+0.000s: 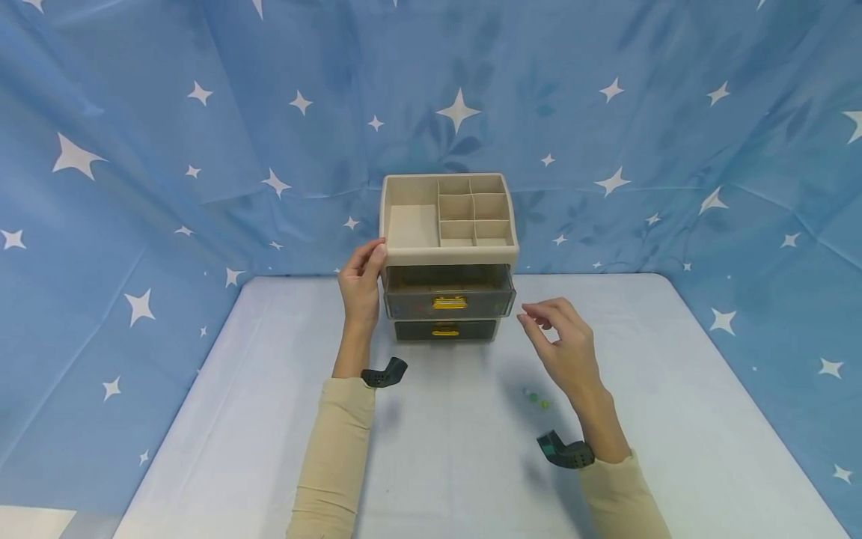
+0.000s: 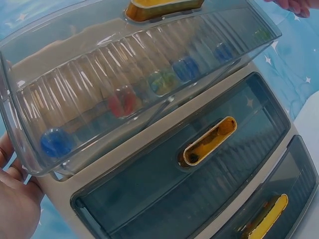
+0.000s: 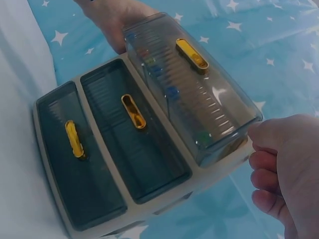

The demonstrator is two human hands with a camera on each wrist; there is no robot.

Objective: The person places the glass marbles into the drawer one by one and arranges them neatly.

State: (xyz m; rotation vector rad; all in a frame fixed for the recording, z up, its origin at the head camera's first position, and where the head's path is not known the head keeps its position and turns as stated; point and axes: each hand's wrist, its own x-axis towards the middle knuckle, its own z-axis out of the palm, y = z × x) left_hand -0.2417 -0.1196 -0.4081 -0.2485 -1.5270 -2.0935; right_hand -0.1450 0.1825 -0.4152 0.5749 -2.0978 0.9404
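A beige drawer organizer [image 1: 451, 255] stands at the back of the table, its see-through top drawer [image 1: 417, 305] pulled out. Inside this drawer lie several glass marbles, among them a blue marble [image 2: 56, 142] and a red marble [image 2: 122, 102]. My left hand [image 1: 362, 288] holds the organizer's left side near the upper front corner, the thumb toward the front. Beside the drawer's right front corner hovers my right hand [image 1: 566, 344], fingers loosely bent and thumb close to the index fingertip. Nothing shows between them.
Several small marbles [image 1: 534, 397] lie on the white tabletop [image 1: 444, 449] below my right hand. The two lower drawers, with a gold middle handle [image 2: 209, 142] and bottom handle [image 2: 269, 218], are closed. A blue starry cloth [image 1: 606, 120] hangs behind the organizer.
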